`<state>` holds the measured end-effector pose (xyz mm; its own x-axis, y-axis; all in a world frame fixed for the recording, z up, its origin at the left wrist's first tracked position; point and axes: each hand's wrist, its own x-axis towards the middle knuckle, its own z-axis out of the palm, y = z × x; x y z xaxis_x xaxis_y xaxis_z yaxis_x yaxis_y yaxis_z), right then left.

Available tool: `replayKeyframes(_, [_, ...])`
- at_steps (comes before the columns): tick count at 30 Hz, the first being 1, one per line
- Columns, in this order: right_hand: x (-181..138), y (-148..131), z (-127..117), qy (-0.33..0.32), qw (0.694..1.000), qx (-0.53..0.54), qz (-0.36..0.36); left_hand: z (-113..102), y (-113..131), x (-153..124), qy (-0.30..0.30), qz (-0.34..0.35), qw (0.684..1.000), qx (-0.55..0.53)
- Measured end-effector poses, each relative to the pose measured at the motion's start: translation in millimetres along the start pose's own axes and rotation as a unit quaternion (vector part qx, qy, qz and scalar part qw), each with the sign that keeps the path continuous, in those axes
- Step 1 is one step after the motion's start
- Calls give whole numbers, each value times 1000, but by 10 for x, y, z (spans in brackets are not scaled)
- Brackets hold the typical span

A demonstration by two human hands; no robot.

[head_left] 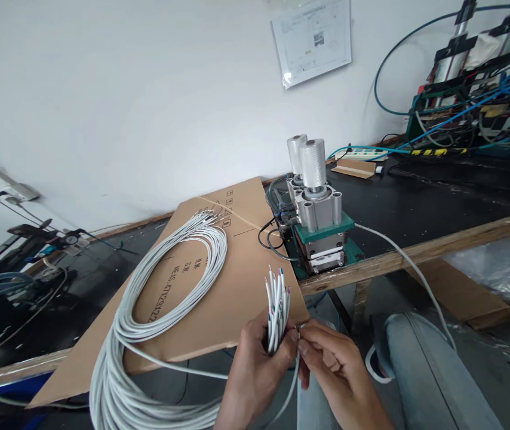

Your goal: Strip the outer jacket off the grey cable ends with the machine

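My left hand [261, 358] is wrapped round a bundle of white cable ends [277, 304], whose tips show small coloured wires and point upward. Beside it, my right hand [329, 358] pinches the end of a single white cable [291, 382] between thumb and fingers, close to the left thumb. The tip of that cable is mostly hidden by the fingers. To the left, a large coil of white cable [125, 304] lies on a flat cardboard sheet [246, 263] and hangs over its front edge. More stripped ends lie at the coil's far side.
A metal pneumatic press [320, 209] on a green base stands at the bench edge beyond my hands. Another machine [470, 89] with blue hoses is at the back right, near a power strip [362, 154]. Black equipment [26, 251] stands at the left. My knee [434, 370] is at lower right.
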<state>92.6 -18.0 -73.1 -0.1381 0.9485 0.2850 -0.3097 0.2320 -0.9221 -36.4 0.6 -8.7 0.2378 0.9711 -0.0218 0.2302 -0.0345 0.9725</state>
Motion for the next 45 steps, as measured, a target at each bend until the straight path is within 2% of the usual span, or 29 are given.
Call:
replayKeyframes(6, [-53, 35, 15, 8, 998, -56, -24, -2, 28, -16, 41, 28, 997, 51])
replayKeyframes(14, [-17, -11, 40, 67, 996, 50, 10, 12, 33, -40, 39, 25, 998, 47])
replayKeyframes(21, [-11, -10, 18, 36, 998, 41, -4, 49, 98, -30, 15, 21, 999, -46])
replayKeyframes(31, [-15, 3, -3, 20, 1000, -15, -17, 36, 45, 4, 55, 12, 998, 5])
replayKeyframes(38, [-15, 30, -7, 11, 999, -46, -20, 56, 78, 16, 48, 21, 999, -2])
replayKeyframes(45, [-13, 45, 44, 49, 998, 34, -4, 94, 80, 23, 34, 17, 999, -17])
